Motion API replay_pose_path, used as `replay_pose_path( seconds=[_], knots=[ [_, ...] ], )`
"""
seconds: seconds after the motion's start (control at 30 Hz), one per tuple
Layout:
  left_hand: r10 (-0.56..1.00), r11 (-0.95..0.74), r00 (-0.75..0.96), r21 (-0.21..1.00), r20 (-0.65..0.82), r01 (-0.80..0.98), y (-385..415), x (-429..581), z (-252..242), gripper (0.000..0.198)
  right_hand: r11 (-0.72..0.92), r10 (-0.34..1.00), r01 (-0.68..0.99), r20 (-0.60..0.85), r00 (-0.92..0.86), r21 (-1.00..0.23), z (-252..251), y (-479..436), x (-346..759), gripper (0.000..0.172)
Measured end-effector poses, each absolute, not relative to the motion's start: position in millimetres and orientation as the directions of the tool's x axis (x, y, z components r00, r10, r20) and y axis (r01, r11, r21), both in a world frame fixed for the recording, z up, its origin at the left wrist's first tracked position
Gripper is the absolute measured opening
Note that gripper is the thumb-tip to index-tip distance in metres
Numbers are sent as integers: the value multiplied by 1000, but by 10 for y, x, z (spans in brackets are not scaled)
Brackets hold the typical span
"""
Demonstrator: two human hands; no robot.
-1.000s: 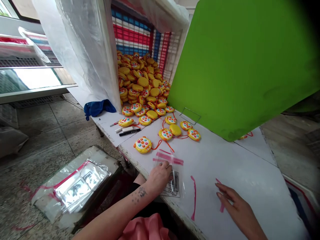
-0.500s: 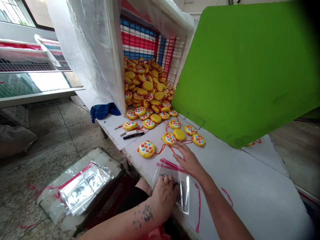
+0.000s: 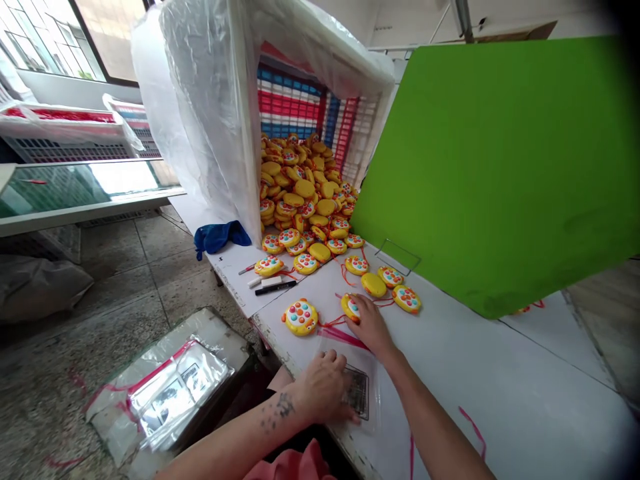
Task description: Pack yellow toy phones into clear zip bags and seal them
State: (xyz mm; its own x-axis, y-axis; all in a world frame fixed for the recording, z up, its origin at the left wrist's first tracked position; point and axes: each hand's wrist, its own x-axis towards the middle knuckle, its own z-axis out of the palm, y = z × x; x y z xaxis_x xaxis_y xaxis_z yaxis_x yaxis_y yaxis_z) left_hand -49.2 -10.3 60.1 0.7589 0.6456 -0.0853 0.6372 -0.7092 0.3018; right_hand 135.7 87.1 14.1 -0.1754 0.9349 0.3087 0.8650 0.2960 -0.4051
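The left hand (image 3: 323,390) is pressing down, fingers loosely spread, on a clear bag (image 3: 361,393) at the tabletop's (image 3: 475,360) near edge. Just beyond it, the right hand's (image 3: 370,323) fingers are gripping a yellow toy (image 3: 349,305).

The scene is viewed from one head-worn camera, aimed forward and down across the white table (image 3: 500,360). The left hand (image 3: 323,393) and right hand (image 3: 370,323) are framed close, low in the picture. The toy pile (image 3: 300,193) is seen farther off, and the floor (image 3: 100,293) is taken in at left.
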Motion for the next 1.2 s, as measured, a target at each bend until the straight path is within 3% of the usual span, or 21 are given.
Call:
replay_pose_path(
  seconds=[0.07,0.13,0.2,0.27,0.37,0.53,0.7,0.97,1.2],
  knots=[
    [712,-655,701,322,-40,684,27,-453,521,40,282,934,843,330,-133,-459,163,710,1506,52],
    [778,-589,628,326,-18,739,145,-385,430,26,225,951,757,309,-32,-614,203,537,1637,50],
    [819,-539,574,311,-24,783,225,-304,353,22,139,971,566,223,82,-813,249,363,1726,50],
    [839,-518,544,280,-16,808,258,-228,298,24,41,976,351,112,187,-935,295,208,1770,52],
    [849,-525,525,230,67,820,247,-153,241,24,-40,953,172,14,301,-984,375,54,1786,51],
    [815,-579,553,209,174,788,188,-132,165,13,-1,956,58,16,294,-998,532,16,1798,45],
    [801,-599,564,280,202,751,155,-150,157,16,-2,985,132,21,173,-991,531,101,1823,44],
    [711,-703,667,243,221,669,151,-160,179,17,3,993,197,25,112,-980,416,266,1736,57],
    [719,-694,652,288,239,660,144,-157,159,18,19,998,505,-14,-60,-863,391,312,1775,46]
  ],
)
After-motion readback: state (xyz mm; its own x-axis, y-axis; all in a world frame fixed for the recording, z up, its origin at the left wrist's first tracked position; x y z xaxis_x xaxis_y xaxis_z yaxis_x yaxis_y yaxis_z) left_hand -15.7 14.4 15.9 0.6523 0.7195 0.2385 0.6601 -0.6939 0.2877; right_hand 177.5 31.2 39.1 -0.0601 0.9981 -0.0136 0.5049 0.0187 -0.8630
